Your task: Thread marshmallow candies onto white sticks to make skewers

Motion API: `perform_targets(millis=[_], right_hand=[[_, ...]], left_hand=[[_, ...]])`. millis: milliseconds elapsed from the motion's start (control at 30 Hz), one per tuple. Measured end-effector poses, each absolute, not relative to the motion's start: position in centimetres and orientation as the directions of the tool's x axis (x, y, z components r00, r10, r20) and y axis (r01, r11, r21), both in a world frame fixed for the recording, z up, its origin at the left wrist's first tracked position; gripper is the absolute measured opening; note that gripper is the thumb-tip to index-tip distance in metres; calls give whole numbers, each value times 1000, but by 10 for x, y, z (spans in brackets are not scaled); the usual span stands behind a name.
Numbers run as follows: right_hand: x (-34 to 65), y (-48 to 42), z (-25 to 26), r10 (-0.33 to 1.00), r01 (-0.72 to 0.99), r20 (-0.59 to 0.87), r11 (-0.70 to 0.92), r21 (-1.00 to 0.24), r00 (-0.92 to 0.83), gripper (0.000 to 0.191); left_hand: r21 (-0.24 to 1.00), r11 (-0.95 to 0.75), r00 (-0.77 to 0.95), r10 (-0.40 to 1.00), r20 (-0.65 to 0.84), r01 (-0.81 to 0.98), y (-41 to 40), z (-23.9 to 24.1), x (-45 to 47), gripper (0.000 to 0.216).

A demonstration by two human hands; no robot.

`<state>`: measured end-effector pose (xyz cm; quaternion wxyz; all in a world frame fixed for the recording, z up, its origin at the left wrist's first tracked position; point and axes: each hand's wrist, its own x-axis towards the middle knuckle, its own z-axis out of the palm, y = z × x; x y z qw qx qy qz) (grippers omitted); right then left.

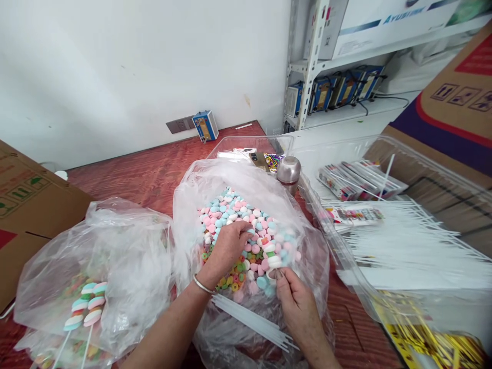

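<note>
My left hand [228,246] reaches into an open clear plastic bag [307,241] of pastel pink, blue and white candies [234,210], its fingers curled down onto the pile and pinching at pieces. My right hand [295,300] is closed on a white stick [273,269] with a few candies [272,252] threaded on it, held just above the bag's near side. A loose bundle of white sticks [249,320] lies on the bag's plastic between my forearms. Ring-shaped green and orange candies [230,279] show under my left wrist.
A second plastic bag [115,256] at the left holds finished candy skewers [86,305]. A clear bin [403,246] at the right holds white sticks and packets. Cardboard boxes [26,205] stand at the left and right. A metal canister [288,171] and shelving [311,66] stand behind.
</note>
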<state>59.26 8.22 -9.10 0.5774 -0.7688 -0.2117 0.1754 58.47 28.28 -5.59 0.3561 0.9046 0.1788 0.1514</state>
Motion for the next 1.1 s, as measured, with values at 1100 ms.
perform_targets(millis=[1100], right_hand=[[590,88,-70,534,126,-2,-202,-971,845,32]], left_hand=[[933,320,826,471,-308,165,242,-56,549,35]])
